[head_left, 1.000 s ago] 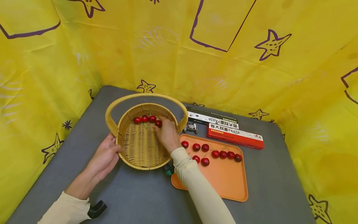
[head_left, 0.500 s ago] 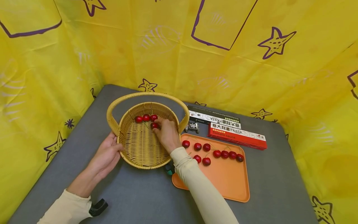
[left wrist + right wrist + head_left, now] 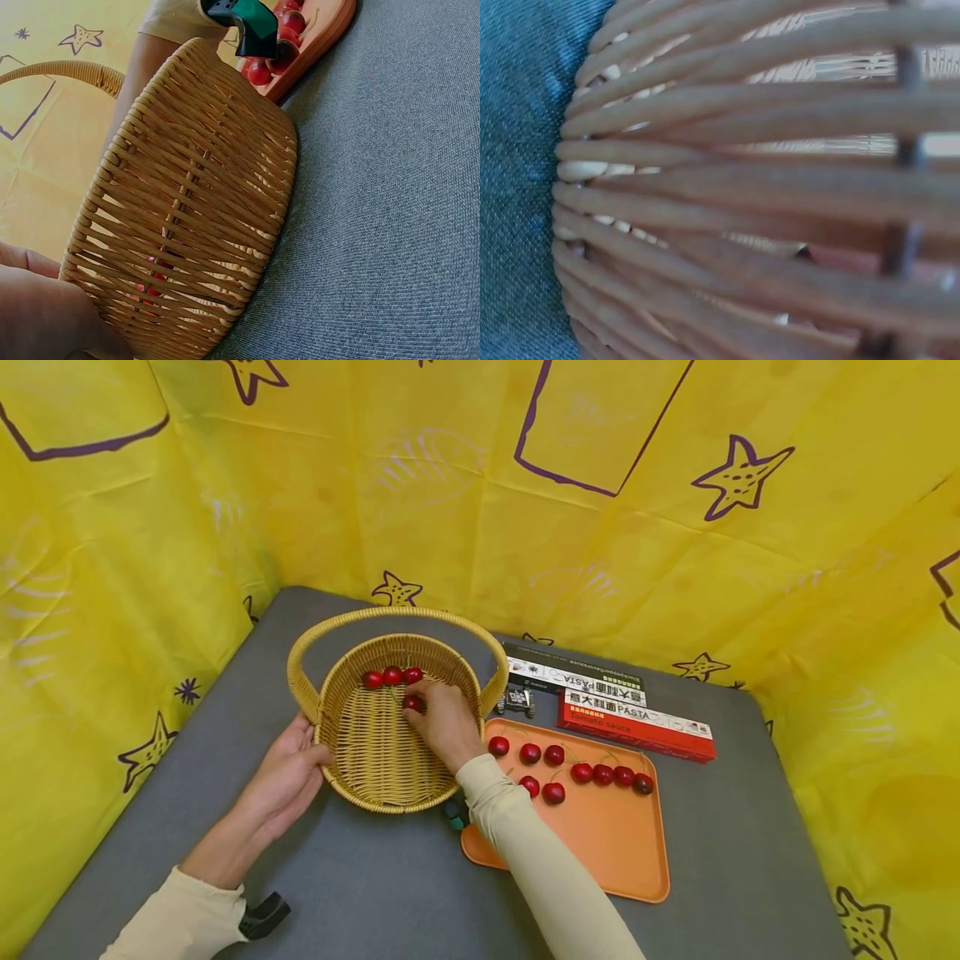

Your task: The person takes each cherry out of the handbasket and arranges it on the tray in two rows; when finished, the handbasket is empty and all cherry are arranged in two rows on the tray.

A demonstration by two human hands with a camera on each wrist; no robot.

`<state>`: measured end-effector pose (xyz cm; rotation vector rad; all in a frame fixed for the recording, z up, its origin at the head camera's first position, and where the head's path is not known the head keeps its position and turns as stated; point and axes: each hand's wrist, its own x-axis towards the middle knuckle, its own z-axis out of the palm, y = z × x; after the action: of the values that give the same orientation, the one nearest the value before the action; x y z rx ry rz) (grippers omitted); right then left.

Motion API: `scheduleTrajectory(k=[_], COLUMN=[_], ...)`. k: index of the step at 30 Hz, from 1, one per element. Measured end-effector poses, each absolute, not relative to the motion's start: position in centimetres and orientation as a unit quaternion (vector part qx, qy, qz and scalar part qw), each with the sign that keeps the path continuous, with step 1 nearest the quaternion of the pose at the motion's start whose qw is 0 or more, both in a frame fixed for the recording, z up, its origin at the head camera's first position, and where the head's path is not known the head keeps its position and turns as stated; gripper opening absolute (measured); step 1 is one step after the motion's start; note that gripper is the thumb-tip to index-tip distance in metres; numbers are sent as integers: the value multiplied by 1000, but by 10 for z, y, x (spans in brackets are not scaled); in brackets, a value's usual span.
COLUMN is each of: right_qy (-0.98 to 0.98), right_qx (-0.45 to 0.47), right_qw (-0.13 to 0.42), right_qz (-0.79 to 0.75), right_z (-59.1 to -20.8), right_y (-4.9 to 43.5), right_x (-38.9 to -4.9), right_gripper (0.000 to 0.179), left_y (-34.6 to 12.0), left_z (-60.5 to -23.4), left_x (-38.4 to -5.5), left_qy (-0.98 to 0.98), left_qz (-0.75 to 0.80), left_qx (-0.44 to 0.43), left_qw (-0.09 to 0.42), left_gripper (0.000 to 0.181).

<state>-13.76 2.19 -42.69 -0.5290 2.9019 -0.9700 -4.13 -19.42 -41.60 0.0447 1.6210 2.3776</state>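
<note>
A round wicker basket (image 3: pixel 375 760) with a tall handle stands on the grey table. My left hand (image 3: pixel 285 772) holds its left rim, thumb over the edge; in the left wrist view the same hand (image 3: pixel 52 315) shows at the rim beside the woven wall (image 3: pixel 180 202). My right hand (image 3: pixel 447 722) reaches inside and pinches a red cherry (image 3: pixel 413 702) close over the basket floor. Behind it, three cherries (image 3: pixel 392 675) lie in a row along the far wall. The right wrist view is filled by the wicker side (image 3: pixel 705 165), which mostly hides the hand.
Right of the basket lies an orange tray (image 3: pixel 600 852) with several cherries (image 3: pixel 553 792) in its far half. Behind it are a red pasta box (image 3: pixel 637 739), a black pasta box (image 3: pixel 573 672) and a small dark-and-silver object (image 3: pixel 519 699). Yellow cloth (image 3: pixel 480 527) hangs around the table.
My right hand has shifted slightly left and nearer with the cherry, from beside the row's right end to just in front of it. The left hand keeps its hold on the rim.
</note>
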Motion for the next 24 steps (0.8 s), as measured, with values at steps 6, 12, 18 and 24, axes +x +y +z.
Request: scheduleTrajectory(k=[6, 12, 18, 24], right_qy=[925, 905, 909, 926], right_qx=[-196, -230, -254, -221], right_qw=[29, 46, 62, 61], right_qz=[-325, -354, -324, -299], right_z=[-425, -416, -405, -404], right_y=[24, 25, 21, 20], right_x=[-138, -133, -125, -106], right_gripper=[35, 39, 40, 34], left_y=[-194, -196, -196, -194], left_z=[-416, -417, -417, -417], left_x=[-41, -40, -41, -42], left_qy=[558, 558, 556, 556], left_qz=[819, 820, 821, 821], left_qx=[18, 15, 19, 17], left_qw=[131, 130, 128, 131], left_gripper=[97, 97, 97, 98])
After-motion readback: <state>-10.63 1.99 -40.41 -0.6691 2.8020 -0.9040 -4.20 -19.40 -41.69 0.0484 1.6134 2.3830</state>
